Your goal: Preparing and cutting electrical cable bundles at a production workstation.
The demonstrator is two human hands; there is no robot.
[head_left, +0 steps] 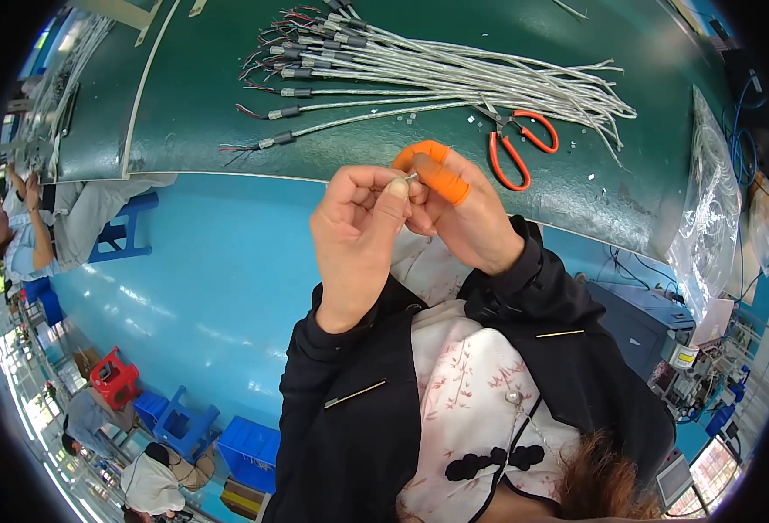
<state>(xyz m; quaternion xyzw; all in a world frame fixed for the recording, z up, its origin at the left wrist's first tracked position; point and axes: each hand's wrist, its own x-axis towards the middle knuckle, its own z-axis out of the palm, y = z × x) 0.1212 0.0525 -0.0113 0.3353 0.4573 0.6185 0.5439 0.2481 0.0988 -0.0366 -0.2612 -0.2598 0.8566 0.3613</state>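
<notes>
My left hand (358, 231) and my right hand (471, 209) meet just off the near edge of the table. Fingertips of both pinch a thin silvery piece (410, 177); most of it is hidden by the fingers, so its kind cannot be told. Orange finger cots (445, 185) cover fingers of my right hand. Beyond the hands lies a bundle of silvery cables (454, 74), with grey sleeves and bare thin wires at their left ends. Cutting pliers (511, 131) with orange-red handles lie open on the table, their tips touching the cables.
Small clear scraps (471, 119) dot the green table (201, 96). A clear plastic bag (707, 200) hangs at the table's right end, beside blue cords (740, 139). Blue stools (179, 424), a red stool (116, 379) and other people (31, 231) are off to the left.
</notes>
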